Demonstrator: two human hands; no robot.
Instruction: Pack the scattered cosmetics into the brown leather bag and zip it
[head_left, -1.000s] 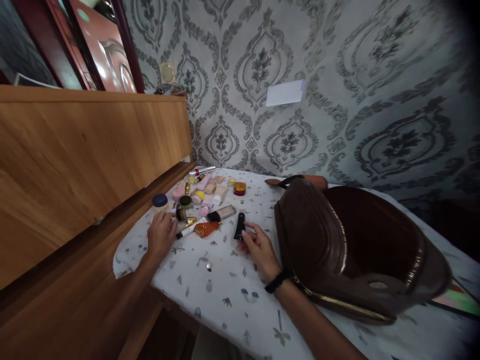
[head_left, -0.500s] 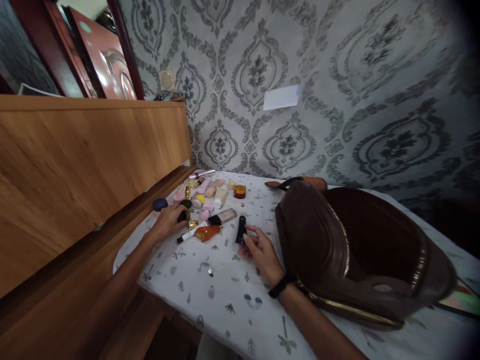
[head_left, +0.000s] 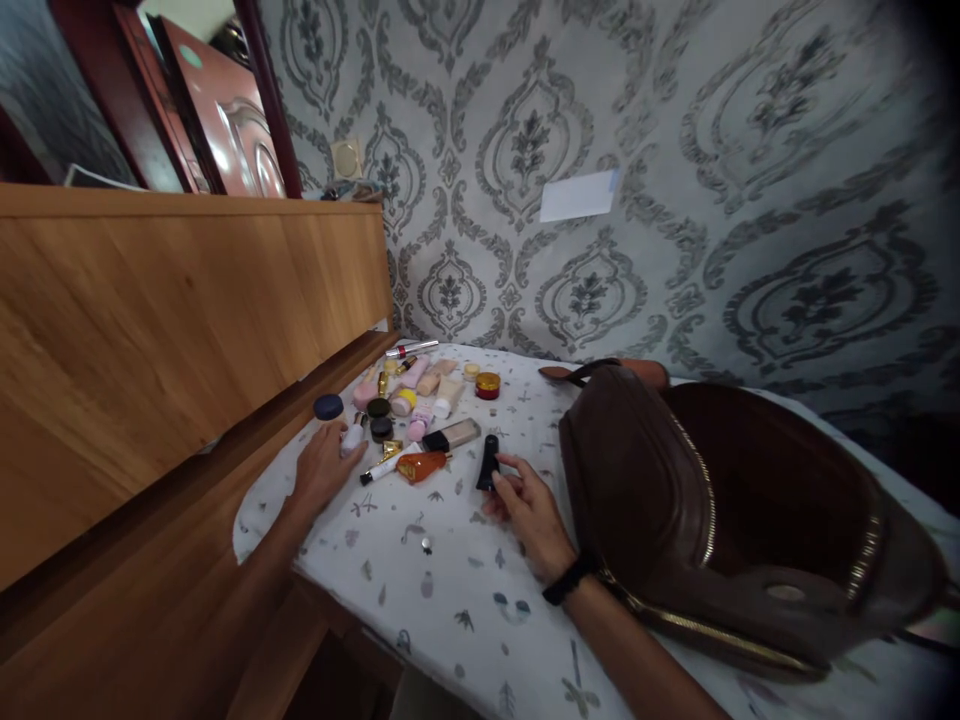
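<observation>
My right hand (head_left: 529, 510) pinches a small black squeeze tube (head_left: 488, 463) upright between thumb and fingers, over the table. My left hand (head_left: 324, 462) curls around a small pale bottle (head_left: 353, 437) at the left side of the cosmetics, thumb on its near side. Just beyond those fingers sits a round dark blue container (head_left: 328, 407). Two dark round jars (head_left: 381, 428) lie to the right of the bottle. Nearer the middle are an amber bottle (head_left: 421, 466), a white tube with a black cap (head_left: 386, 466) and a foundation bottle (head_left: 452, 436) with a black cap.
A large brown bag (head_left: 637, 480), unzipped, fills the right side of the table (head_left: 420, 610). Further back are a red jar with a gold lid (head_left: 487, 386), a cream tube (head_left: 448, 397) and several other cosmetics. A wooden panel (head_left: 195, 330) borders the left; a patterned wall stands behind.
My left hand has shifted off the dark jars, leftward and nearer, and the pale bottle now shows in it. My right hand keeps the black tube in almost the same place.
</observation>
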